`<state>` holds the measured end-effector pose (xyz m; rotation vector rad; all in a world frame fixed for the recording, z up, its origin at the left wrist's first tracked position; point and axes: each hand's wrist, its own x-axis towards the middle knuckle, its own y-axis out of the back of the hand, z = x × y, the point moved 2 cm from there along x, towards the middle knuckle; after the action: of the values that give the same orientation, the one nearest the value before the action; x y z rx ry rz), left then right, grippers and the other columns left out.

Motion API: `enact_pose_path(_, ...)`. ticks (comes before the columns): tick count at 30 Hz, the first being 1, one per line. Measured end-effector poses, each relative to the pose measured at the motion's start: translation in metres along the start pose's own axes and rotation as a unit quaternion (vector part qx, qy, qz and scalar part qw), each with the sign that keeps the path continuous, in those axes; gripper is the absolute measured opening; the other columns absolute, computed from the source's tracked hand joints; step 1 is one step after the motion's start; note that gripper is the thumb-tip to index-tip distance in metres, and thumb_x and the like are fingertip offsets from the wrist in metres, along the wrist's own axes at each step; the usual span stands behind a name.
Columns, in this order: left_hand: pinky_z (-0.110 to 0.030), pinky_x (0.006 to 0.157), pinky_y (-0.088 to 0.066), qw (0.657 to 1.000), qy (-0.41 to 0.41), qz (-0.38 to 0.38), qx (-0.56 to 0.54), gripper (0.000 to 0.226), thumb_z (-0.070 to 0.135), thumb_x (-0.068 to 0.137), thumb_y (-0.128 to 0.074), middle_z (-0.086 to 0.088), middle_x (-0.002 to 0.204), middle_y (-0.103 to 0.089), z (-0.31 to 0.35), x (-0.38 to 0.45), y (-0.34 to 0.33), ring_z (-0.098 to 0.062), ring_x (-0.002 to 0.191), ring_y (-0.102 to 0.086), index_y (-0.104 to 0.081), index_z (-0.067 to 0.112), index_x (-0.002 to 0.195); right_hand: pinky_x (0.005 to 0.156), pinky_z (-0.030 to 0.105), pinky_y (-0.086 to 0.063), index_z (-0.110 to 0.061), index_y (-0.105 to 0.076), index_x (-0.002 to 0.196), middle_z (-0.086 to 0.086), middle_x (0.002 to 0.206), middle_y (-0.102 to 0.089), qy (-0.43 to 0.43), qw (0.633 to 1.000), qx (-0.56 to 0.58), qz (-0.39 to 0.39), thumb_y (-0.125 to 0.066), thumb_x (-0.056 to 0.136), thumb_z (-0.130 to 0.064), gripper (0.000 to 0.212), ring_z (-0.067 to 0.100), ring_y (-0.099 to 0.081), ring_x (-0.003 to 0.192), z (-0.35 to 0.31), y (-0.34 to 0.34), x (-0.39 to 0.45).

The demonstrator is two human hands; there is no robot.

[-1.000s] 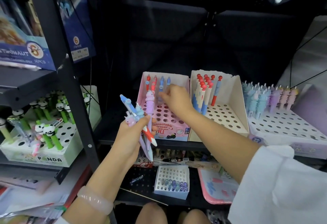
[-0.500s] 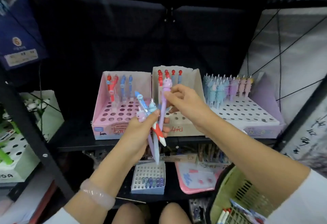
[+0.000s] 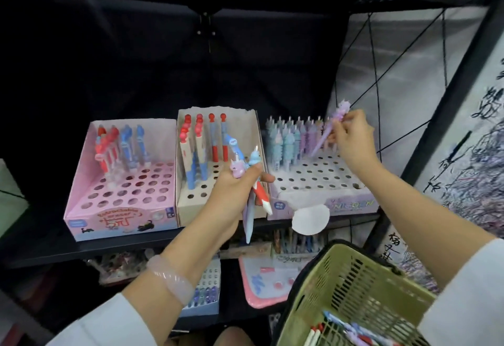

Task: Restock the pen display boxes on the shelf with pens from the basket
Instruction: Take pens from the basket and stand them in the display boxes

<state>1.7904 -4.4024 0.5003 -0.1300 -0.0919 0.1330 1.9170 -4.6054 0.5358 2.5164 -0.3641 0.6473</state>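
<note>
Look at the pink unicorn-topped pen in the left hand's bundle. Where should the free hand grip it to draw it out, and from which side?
Pinch the pink unicorn-topped pen just under its figure, coming from above. Its top stands clear above the left hand, whose fingers wrap the barrel, with the tips hanging below. The neighbouring blue-topped pen crowds its right side, so probably approach slightly from the left.

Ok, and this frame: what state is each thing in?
Right hand: pinches the purple pen, tilted over the lilac box.
Left hand: grips a pen bundle.
Lilac box: back rows filled, front holes empty.
Pink box: few pens at back, mostly empty.
Beige box: partly filled.
Green basket: pens lying inside.
</note>
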Motion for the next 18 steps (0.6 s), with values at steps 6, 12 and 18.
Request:
enact_pose_path(6,-0.04,0.074,-0.048,1.0,0.001,0.007,0.0,0.053,0.014,0.096,-0.046,-0.007,0.074,-0.069,-0.005,0.008,-0.006,-0.019,0.056,-0.059,-0.07,0.034,0.053,0.081,0.046,-0.051,-0.007,-0.044,0.098,0.023,0.1,-0.063,0.012,0.994,-0.068,-0.082,-0.052,0.095,-0.019,0.015,0.035,-0.063,0.09,0.016,-0.026,0.011)
enact_pose_path(12,-0.029,0.058,-0.053,0.999,-0.005,-0.004,-0.04,0.014,0.014,0.097,-0.045,0.0,0.076,-0.071,-0.009,0.01,-0.007,-0.015,0.053,-0.061,-0.056,0.015,0.089,0.101,0.046,-0.033,0.001,-0.048,0.098,0.02,0.085,-0.064,0.081,0.972,-0.172,-0.141,-0.049,0.095,-0.019,0.02,0.027,-0.043,0.094,0.017,-0.034,0.019)
enact_pose_path(18,-0.025,0.055,-0.054,0.996,-0.005,-0.01,-0.09,0.01,0.011,0.096,-0.047,-0.005,0.08,-0.07,-0.013,0.007,-0.008,-0.016,0.055,-0.063,-0.053,0.01,0.104,0.09,0.038,-0.038,0.002,-0.048,0.11,0.012,0.086,-0.056,0.008,0.954,-0.199,-0.226,-0.051,0.094,-0.017,0.025,0.039,-0.045,0.117,0.026,-0.041,0.005)
